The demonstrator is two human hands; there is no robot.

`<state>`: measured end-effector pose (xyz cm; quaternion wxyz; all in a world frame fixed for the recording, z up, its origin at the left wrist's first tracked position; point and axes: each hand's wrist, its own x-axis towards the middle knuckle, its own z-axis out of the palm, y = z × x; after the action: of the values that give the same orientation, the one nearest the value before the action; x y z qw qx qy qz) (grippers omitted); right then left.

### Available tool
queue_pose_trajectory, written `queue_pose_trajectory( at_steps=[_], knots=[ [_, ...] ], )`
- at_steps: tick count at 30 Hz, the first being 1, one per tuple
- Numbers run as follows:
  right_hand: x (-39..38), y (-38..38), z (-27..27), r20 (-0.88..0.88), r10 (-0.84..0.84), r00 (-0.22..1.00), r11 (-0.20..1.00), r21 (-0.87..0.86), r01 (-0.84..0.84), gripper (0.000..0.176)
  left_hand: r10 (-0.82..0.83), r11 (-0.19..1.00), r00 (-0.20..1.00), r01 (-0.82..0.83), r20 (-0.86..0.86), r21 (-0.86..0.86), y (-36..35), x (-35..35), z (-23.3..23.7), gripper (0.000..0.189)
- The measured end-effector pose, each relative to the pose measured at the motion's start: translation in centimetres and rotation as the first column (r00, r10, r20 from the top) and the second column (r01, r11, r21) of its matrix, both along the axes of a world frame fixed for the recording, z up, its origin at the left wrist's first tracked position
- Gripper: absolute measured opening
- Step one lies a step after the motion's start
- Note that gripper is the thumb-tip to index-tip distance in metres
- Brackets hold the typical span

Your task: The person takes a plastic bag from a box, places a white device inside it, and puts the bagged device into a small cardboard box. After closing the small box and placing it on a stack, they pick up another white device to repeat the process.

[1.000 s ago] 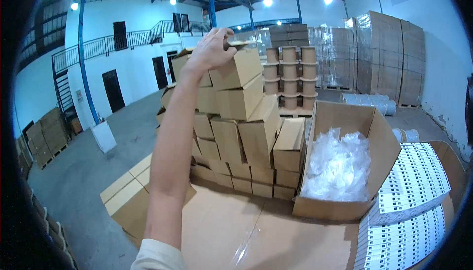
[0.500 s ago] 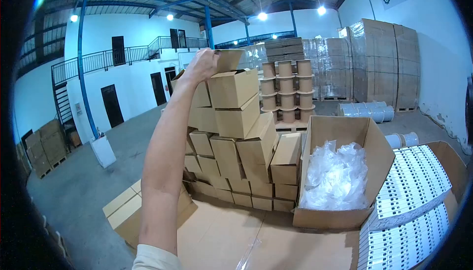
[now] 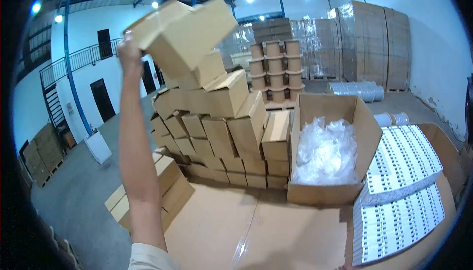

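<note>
Here's the big stack of brown boxes (image 3: 214,132), just left of the open carton (image 3: 318,196), and that carton's got a heap of crumpled clear plastic (image 3: 325,154) inside! High up, left of the carton, the held box (image 3: 182,38): plain brown, tilted, blurred, contents hidden. The left hand (image 3: 130,56) is clamped on its left edge.

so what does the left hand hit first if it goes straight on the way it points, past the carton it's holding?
Past the held cardboard carton, the left hand looks free to go on, with probably just the distant white wall in line; depth is unclear.
</note>
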<state>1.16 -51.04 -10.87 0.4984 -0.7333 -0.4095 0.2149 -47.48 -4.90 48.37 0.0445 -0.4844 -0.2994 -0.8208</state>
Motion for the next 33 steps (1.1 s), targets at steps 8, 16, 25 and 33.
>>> queue_pose_trajectory(
  at_steps=[8,16,25,33],
  knots=[
    [-0.5,2.4,0.0,-0.011,0.145,0.989,0.972,0.19,-0.14,0.046,-0.01,1.0,0.963,0.014,0.268,-0.016,-16.1,1.8,-19.7,0.045],
    [-4.7,12.0,5.4,0.031,0.299,0.954,0.859,0.427,-0.283,0.042,0.061,0.922,0.792,0.189,0.608,-0.337,-22.9,15.0,-43.5,0.048],
    [-6.9,23.9,7.2,0.059,0.466,0.883,0.822,0.341,-0.456,0.047,0.109,0.781,0.879,0.214,0.465,-0.587,-23.9,20.4,-54.6,0.05],
    [-6.5,29.6,4.9,0.399,0.567,0.721,0.769,0.056,-0.637,0.056,0.052,0.729,0.903,0.257,0.426,-0.634,-23.8,20.4,-58.0,0.051]
  ],
)
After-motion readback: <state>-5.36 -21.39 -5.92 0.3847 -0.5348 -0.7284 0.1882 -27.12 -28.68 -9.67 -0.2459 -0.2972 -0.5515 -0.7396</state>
